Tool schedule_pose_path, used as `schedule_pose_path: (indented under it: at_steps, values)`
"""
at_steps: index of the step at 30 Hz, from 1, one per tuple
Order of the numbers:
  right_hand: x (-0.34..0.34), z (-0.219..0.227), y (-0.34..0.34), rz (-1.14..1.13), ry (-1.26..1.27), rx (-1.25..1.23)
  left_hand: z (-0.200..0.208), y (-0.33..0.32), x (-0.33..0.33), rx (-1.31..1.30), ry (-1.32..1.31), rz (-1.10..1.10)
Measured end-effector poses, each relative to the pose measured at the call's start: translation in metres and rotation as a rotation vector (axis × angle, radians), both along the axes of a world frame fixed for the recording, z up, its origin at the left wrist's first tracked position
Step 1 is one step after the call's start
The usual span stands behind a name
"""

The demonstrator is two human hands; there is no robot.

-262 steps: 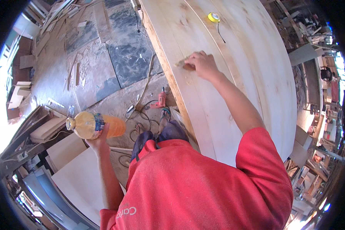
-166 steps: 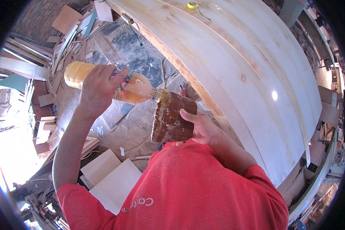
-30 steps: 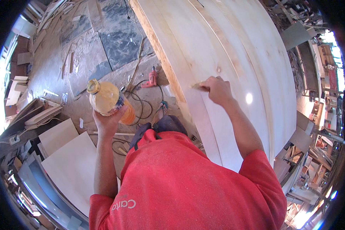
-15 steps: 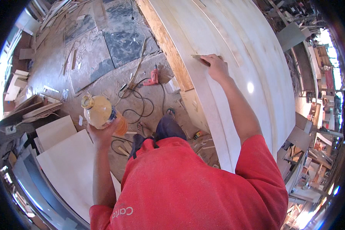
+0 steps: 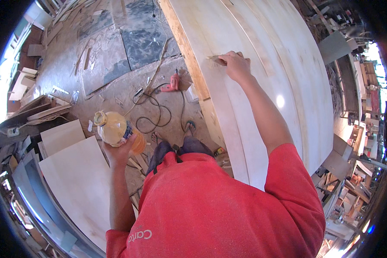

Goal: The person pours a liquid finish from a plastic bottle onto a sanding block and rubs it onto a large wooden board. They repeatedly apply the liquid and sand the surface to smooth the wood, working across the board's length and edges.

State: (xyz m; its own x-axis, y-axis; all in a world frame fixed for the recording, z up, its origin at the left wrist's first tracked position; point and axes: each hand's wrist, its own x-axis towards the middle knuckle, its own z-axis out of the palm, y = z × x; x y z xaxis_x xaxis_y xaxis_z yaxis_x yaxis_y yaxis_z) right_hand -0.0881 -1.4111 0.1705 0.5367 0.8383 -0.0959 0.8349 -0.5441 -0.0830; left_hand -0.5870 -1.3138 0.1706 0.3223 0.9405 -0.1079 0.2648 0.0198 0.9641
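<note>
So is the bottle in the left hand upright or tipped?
Tipped: the bottle lies nearly sideways in the left hand, neck pointing left.

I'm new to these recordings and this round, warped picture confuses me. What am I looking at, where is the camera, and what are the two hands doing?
There is no machine here: a person in a red shirt works with bare hands. The camera sits on their head and looks down through a fisheye lens, so straight edges bend. The left hand holds a yellowish plastic bottle out over the dusty floor. The right hand reaches onto a large pale plywood sheet and presses a small brush-like tool against it; the tool is too small to identify. On the floor lie a red power tool, a black cable and loose boards.
</note>
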Motion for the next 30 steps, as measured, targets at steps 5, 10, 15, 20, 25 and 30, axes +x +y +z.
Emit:
schedule_pose_path:
  at_steps: [5, 10, 15, 20, 25, 30]
  values:
    - [-0.024, 0.009, -0.025, -0.002, 0.048, -0.142, 0.011, -0.013, 0.028, -0.011, -0.006, -0.027]
    - [-0.064, 0.028, -0.106, -0.011, 0.087, -0.233, 0.020, -0.015, 0.049, 0.088, -0.033, -0.089]
    - [-0.065, 0.024, -0.147, 0.002, 0.122, -0.207, 0.009, -0.008, 0.052, -0.029, -0.121, -0.144]
    - [-0.028, 0.027, -0.109, -0.068, 0.351, 0.138, 0.008, 0.001, 0.049, -0.008, -0.073, -0.165]
    - [-0.008, 0.013, -0.048, -0.078, 0.251, 0.173, 0.017, 0.004, 0.044, 0.016, -0.028, -0.099]
    - [-0.005, 0.000, -0.004, -0.077, 0.069, 0.036, 0.010, 0.002, 0.029, 0.022, -0.040, -0.016]
